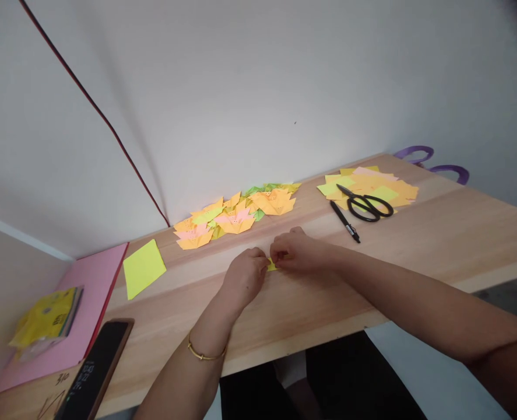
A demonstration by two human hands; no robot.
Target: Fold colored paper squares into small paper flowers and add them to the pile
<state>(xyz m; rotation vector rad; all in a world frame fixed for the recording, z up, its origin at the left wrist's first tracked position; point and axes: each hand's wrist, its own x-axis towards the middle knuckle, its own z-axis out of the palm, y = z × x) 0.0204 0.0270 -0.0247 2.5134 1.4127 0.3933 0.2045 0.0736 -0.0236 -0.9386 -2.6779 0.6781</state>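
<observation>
Between my two hands, low on the wooden table, a small piece of yellow paper (271, 266) shows, mostly covered by fingers. My left hand (248, 273) pinches its left side, and my right hand (297, 251) has its fingers closed on the right side. Whether the paper is folded I cannot tell. Beyond my hands, against the wall, lies a row of folded paper shapes (235, 220) in orange, yellow, pink and green, several with dots drawn on them. A pad of yellow paper (143, 268) rests to the left.
At the right, black-handled scissors (365, 204) lie on loose paper sheets (398, 189), beside a black pen (344, 221). A phone (94, 370), pink board (105, 274) and yellow packet (48, 318) occupy the left. Purple handles (450, 170) stick out past the far right edge.
</observation>
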